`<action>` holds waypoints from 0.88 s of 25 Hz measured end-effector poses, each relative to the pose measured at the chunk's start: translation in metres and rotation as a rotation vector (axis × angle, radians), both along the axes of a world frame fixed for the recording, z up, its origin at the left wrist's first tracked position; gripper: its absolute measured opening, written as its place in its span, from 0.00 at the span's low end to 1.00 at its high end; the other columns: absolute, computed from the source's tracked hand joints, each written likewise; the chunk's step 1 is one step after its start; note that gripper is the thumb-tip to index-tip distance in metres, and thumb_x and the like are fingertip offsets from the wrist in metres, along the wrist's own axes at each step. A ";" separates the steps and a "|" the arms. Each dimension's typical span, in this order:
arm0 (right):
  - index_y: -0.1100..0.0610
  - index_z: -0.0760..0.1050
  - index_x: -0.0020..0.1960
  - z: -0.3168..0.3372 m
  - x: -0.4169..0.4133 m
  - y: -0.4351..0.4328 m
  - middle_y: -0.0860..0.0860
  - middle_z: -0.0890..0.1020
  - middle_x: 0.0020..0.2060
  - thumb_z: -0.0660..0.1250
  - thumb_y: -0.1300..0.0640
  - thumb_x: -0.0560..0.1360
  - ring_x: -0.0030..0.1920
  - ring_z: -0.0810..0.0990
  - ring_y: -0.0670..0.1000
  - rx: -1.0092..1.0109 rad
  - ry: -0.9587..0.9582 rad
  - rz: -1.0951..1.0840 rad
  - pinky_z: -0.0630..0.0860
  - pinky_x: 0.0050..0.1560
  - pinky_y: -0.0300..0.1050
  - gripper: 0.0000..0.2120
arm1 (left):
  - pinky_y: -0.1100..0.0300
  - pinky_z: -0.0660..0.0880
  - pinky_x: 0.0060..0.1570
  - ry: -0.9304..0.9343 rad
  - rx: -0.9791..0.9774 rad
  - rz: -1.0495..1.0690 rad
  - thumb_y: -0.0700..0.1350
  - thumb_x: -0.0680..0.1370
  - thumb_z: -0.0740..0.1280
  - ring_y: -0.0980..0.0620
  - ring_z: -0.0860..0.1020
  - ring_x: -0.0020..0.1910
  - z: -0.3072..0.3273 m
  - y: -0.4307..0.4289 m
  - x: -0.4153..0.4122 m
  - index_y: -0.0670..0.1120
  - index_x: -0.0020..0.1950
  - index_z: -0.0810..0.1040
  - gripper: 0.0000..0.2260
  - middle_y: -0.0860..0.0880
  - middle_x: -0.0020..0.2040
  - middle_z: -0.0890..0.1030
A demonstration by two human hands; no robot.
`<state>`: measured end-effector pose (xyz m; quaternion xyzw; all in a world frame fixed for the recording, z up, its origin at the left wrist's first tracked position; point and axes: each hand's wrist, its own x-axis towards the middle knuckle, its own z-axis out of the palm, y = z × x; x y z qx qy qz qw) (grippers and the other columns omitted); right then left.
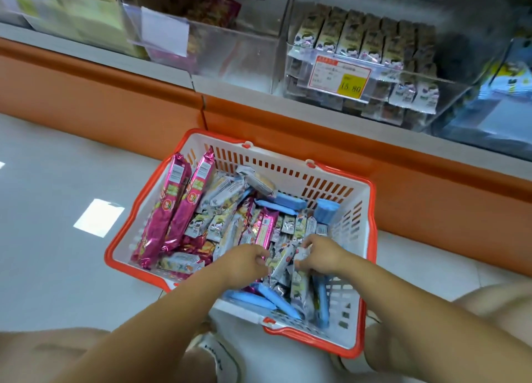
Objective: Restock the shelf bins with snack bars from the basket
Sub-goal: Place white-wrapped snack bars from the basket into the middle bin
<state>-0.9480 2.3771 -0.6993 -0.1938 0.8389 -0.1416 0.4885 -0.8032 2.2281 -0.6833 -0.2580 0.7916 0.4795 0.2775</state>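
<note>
We see the left hand [244, 263] and right hand [322, 257] in the basket [371, 238] at lower centre, pinching silver bars [283, 260] between them, which slant up-right toward the upper-right bin [449, 89].

Yellow price tag [350, 86] on the clear shelf bin [359, 94] reading 15.80, other print illegible

Bright, even overhead light. Square glare on glossy floor [57, 181]. Soft blur throughout; shelf bins [247, 54] hazy with reflections. Wide-angle bowing at edges.
</note>
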 end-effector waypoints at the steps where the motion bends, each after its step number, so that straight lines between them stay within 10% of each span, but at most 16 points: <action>1: 0.55 0.67 0.60 0.007 -0.006 0.001 0.52 0.78 0.38 0.73 0.56 0.73 0.32 0.77 0.48 -0.077 -0.063 -0.107 0.72 0.32 0.41 0.21 | 0.60 0.75 0.41 0.000 0.025 0.003 0.46 0.80 0.65 0.51 0.76 0.41 0.001 0.001 -0.002 0.48 0.73 0.68 0.21 0.51 0.55 0.79; 15: 0.54 0.69 0.64 0.095 -0.010 0.025 0.55 0.86 0.45 0.71 0.68 0.72 0.44 0.85 0.53 -0.741 -0.431 -0.725 0.81 0.44 0.44 0.24 | 0.52 0.80 0.54 0.243 0.301 0.242 0.46 0.77 0.69 0.53 0.82 0.49 0.058 0.022 -0.022 0.46 0.66 0.74 0.18 0.50 0.52 0.83; 19: 0.36 0.68 0.62 0.139 -0.010 0.024 0.52 0.85 0.46 0.71 0.68 0.72 0.47 0.85 0.52 -0.906 -0.245 -0.567 0.80 0.48 0.45 0.32 | 0.58 0.79 0.45 0.471 0.231 0.154 0.47 0.78 0.68 0.57 0.82 0.41 0.115 0.021 -0.049 0.54 0.56 0.78 0.08 0.53 0.41 0.84; 22: 0.41 0.70 0.61 0.195 -0.047 0.021 0.52 0.85 0.46 0.69 0.70 0.73 0.47 0.85 0.50 -1.114 -0.005 -0.585 0.79 0.42 0.39 0.28 | 0.66 0.77 0.47 0.721 -0.028 0.086 0.51 0.77 0.68 0.62 0.79 0.47 0.167 0.012 -0.079 0.60 0.61 0.75 0.13 0.61 0.48 0.82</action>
